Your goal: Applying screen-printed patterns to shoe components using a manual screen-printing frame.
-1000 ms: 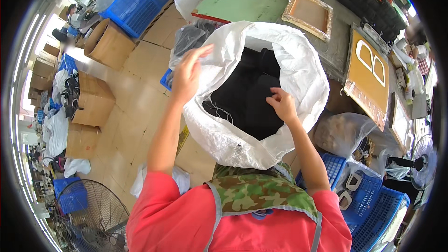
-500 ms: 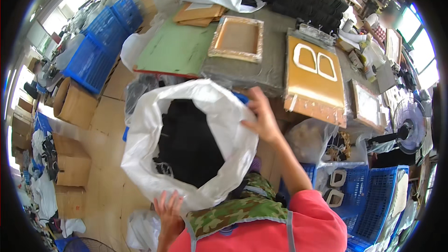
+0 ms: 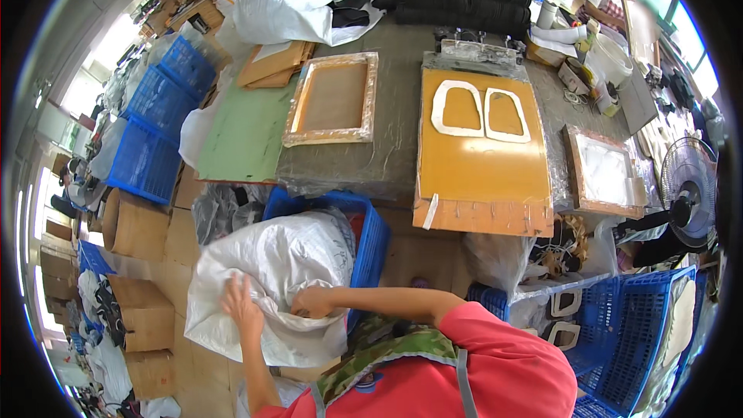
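A large white woven sack [image 3: 267, 255] lies bunched in front of me, partly over a blue plastic crate [image 3: 377, 244]. Its mouth is folded over, so whatever is inside is hidden. My left hand [image 3: 243, 308] rests on the near left part of the sack with its fingers apart. Beside it, my right hand [image 3: 311, 303] is closed on a fold of the sack, its forearm reaching in from the right.
On the worktable [image 3: 387, 124] are a wooden frame [image 3: 330, 139] and a yellow board [image 3: 484, 178] with two white ring-shaped pieces. Cardboard boxes [image 3: 143, 310] and blue crates [image 3: 147, 155] stand left. A fan [image 3: 685, 186] and more crates [image 3: 642, 340] are right.
The sack's mouth, open with black material showing, is now folded over and covered. My right hand moved from the far rim down to the middle; my left moved up and left. The view shifted.
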### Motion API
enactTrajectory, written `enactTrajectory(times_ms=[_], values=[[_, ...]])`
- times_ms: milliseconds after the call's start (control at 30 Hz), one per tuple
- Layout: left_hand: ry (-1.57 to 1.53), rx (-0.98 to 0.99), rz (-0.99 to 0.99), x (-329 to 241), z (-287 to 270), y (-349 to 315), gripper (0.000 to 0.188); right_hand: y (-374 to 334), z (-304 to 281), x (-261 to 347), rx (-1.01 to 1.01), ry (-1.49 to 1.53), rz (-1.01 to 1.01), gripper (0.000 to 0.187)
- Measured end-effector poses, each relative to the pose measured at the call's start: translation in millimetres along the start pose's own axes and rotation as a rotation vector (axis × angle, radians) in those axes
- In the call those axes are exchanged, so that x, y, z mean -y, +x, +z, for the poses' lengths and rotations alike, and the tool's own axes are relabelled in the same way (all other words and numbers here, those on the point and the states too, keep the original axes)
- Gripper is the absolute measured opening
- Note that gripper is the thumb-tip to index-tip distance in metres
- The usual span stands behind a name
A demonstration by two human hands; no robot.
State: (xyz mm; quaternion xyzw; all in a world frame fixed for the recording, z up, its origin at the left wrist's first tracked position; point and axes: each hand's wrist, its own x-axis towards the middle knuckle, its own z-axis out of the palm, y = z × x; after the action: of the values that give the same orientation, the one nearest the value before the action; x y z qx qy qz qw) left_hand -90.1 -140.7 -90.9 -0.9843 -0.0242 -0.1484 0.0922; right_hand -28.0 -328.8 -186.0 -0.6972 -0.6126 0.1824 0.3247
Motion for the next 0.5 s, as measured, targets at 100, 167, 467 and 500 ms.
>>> enactTrajectory(times_ms=[100, 167, 467, 500], values=[[-0.108, 0.617, -0.048, 25, 51, 20, 0.048, -47, -45, 11, -0.437, 0.519, 0.156, 0.029], [-0.006, 0.951, 0.047, 20, 38, 63, 0.04, -95, -86, 10, -0.668, 0.381, 0.195, 0.028], [-0.72, 0.224, 0.277, -86, 79, 337, 0.045, -255, -190, -5, -1.162, -0.034, 0.905, 0.019], [-0.614, 0.178, 0.288, -105, 115, 367, 0.049, -274, -188, -13, -1.218, -0.074, 0.95, 0.02]])
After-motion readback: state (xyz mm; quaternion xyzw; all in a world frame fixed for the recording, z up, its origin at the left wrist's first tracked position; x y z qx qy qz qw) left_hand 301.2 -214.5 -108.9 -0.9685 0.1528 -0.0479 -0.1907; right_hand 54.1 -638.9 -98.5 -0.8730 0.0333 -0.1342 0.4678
